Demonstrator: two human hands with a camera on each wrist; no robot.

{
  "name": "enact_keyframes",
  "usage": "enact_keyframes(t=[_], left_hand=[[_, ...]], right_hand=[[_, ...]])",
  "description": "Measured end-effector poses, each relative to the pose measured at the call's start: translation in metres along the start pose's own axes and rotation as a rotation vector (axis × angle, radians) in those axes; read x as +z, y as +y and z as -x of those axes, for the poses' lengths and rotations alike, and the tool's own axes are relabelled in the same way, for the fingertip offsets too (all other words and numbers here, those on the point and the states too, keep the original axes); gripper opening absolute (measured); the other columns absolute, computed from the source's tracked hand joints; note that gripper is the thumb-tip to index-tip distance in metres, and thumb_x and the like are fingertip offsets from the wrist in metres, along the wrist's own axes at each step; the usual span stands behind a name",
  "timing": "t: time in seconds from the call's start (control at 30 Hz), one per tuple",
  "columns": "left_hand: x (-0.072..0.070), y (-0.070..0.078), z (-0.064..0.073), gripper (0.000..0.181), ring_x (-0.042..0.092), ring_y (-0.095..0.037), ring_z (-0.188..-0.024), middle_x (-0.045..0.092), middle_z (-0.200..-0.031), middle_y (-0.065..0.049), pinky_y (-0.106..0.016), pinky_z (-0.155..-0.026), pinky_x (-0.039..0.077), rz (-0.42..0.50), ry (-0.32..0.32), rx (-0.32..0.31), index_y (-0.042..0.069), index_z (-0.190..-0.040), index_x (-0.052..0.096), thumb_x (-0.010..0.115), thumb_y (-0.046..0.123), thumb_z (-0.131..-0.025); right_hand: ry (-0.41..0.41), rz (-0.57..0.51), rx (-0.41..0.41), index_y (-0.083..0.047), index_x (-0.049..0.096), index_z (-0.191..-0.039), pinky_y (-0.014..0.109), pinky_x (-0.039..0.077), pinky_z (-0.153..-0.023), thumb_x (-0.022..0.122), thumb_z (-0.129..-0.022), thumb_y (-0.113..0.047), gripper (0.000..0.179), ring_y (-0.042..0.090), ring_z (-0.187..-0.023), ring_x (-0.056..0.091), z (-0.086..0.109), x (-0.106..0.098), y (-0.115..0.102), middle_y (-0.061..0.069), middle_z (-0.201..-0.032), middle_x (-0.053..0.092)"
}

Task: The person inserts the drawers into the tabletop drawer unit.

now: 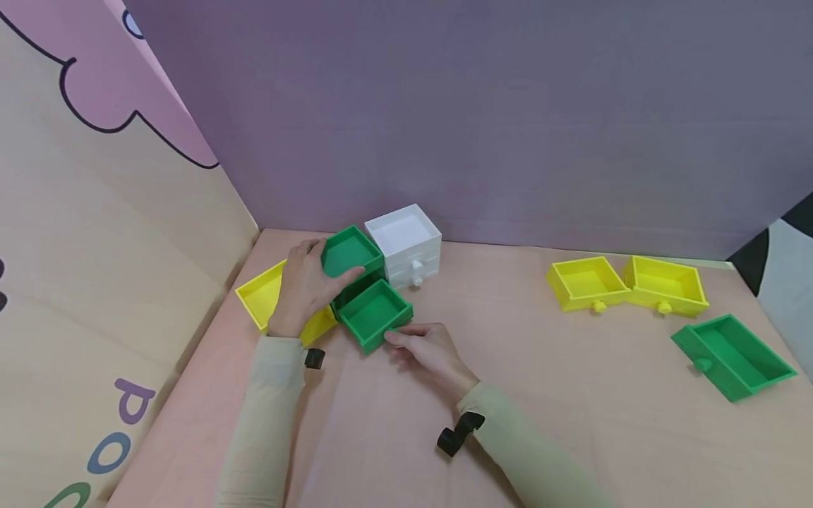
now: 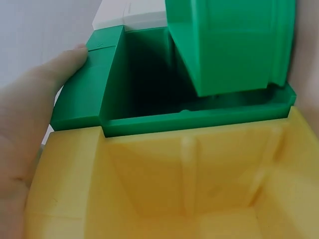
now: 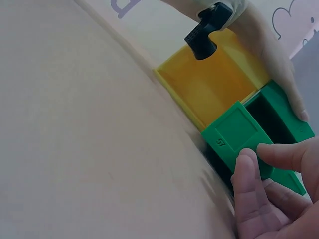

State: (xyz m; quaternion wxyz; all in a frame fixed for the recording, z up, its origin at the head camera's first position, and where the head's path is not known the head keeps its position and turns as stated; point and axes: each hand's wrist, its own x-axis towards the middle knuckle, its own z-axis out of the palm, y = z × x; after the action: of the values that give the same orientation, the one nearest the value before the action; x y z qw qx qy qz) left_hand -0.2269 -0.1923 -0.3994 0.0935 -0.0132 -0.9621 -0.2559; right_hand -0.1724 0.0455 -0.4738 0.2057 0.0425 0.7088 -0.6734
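Note:
A small green cabinet (image 1: 353, 255) stands among a yellow cabinet shell (image 1: 259, 295) and a white one (image 1: 403, 231). My left hand (image 1: 309, 282) grips the green cabinet, its thumb on one side and fingers across the other. The green drawer (image 1: 375, 312) juts out of the cabinet's front, tilted, with a dark hollow behind it. My right hand (image 1: 432, 353) pinches this drawer at its front; the fingers hide the pinched spot. In the left wrist view the cabinet's opening (image 2: 149, 74) shows beside the yellow shell's bare inside (image 2: 199, 194).
On the right lie two yellow drawers (image 1: 587, 283) with round knobs, touching at a corner. Nearer the right edge rests another green drawer (image 1: 730, 360). A purple-grey wall (image 1: 483, 127) closes off the back of the pink tabletop (image 1: 508, 310).

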Motion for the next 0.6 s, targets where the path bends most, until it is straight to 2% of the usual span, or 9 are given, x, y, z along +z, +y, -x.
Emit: enact_keyframes(t=[0.33,0.6], left_hand=[[0.0004,0.0008,-0.0006,0.097,0.044,-0.042,-0.142,0.049,-0.158,-0.023,-0.056,-0.118,0.045,0.002,-0.005,0.0,-0.003,-0.157,0.047,0.07,0.066,-0.092],[-0.0001,0.0003,0.0003,0.096,0.045,-0.042,-0.141,0.049,-0.157,-0.024,-0.056,-0.117,0.046,0.005,0.003,-0.002,-0.003,-0.155,0.049,0.071,0.065,-0.092]], right_hand=[[0.024,-0.012,0.002,0.0,0.08,-0.114,0.025,0.064,-0.068,0.081,-0.095,-0.021,0.028,0.01,-0.071,0.074,-0.0053,0.0048,-0.0021,0.01,-0.095,0.08],[0.007,0.031,-0.009,0.001,0.08,-0.113,0.025,0.063,-0.066,0.081,-0.095,-0.022,0.029,0.009,-0.063,0.071,-0.006,0.0094,-0.0034,0.007,-0.082,0.079]])
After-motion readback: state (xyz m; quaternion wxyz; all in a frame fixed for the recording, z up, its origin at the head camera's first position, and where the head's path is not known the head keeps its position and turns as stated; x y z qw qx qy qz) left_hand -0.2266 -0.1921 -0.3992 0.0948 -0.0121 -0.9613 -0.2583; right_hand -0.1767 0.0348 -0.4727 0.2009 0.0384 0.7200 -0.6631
